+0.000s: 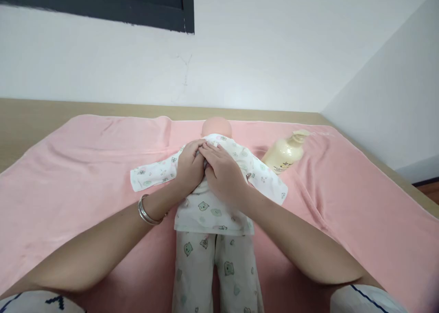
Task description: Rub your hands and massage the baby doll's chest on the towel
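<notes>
A baby doll (216, 211) in a white long-sleeved top and trousers with small animal prints lies stretched out. Its smooth bald head (216, 126) points away from me, with no face showing. On the upper body of the doll rests my left hand (191, 165), its fingers laid out toward the right and a silver bangle (148, 210) on the wrist. My right hand (224, 173) lies flat beside it, fingers extended to the upper left and touching the left fingers. Neither hand grasps anything. The sleeves spread out to both sides.
A pink blanket (103, 171) with folds covers most of a wooden surface (30, 125). Right of the doll, a cream pump bottle (285, 153) lies tilted on the blanket near the sleeve. A white wall (257, 52) with a dark frame (188, 11) stands behind.
</notes>
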### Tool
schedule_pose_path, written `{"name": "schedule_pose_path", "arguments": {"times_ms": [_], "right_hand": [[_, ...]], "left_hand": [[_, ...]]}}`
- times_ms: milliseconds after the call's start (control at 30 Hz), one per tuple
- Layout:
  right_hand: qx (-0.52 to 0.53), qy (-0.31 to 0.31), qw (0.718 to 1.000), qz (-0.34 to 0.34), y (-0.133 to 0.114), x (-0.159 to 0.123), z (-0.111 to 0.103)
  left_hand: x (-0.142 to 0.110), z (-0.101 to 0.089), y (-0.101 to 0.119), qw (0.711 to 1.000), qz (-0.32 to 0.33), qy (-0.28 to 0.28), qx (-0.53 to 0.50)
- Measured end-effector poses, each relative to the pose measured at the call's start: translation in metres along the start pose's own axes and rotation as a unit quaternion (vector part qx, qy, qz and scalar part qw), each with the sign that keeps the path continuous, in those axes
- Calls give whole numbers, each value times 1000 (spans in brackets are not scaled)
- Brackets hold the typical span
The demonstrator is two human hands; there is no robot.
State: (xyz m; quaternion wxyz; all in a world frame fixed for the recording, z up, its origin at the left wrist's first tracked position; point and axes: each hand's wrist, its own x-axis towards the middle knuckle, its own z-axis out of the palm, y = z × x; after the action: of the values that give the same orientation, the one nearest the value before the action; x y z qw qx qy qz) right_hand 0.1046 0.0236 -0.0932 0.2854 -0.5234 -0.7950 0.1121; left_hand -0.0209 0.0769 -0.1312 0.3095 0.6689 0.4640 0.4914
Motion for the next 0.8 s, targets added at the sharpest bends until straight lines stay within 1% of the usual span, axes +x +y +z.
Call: {"name": "schedule_pose_path", "arguments": {"times_ms": [67,133,233,300,333,367,400,467,533,567,633,733,800], "right_hand": [[-36,-26,999,7,6,1,-2],[-69,-49,996,26,14,4,-8],[-88,-65,989,101,24,7,-16],[-100,-60,982,151,22,1,-17],[-110,-52,979,162,18,-4,-16],[-122,-40,979,158,11,-10,-13],[-133,-30,981,140,4,-17,-10],[-142,-22,987,72,-11,-28,-3],[-134,-36,990,11,-17,-32,1],[-125,-47,991,-3,-15,-30,2],[-104,-63,993,8,-4,-21,1],[-81,-70,992,73,17,0,-6],[-74,-73,988,116,21,8,-17]], "left_hand": [[-1,1,-2,998,15,33,41],[-1,2,-3,996,12,50,72],[-1,2,-3,995,-17,34,92],[0,2,-3,995,-24,19,95],[0,2,-3,995,-22,16,96],[0,2,-3,995,-19,14,96],[0,2,-4,995,-17,15,95],[0,2,-5,995,-14,18,92],[1,1,-6,995,-14,18,92],[1,1,-6,995,-14,17,94],[2,1,-6,995,-13,12,98],[2,0,-4,995,-8,7,98],[3,0,-2,996,-8,11,94]]}}
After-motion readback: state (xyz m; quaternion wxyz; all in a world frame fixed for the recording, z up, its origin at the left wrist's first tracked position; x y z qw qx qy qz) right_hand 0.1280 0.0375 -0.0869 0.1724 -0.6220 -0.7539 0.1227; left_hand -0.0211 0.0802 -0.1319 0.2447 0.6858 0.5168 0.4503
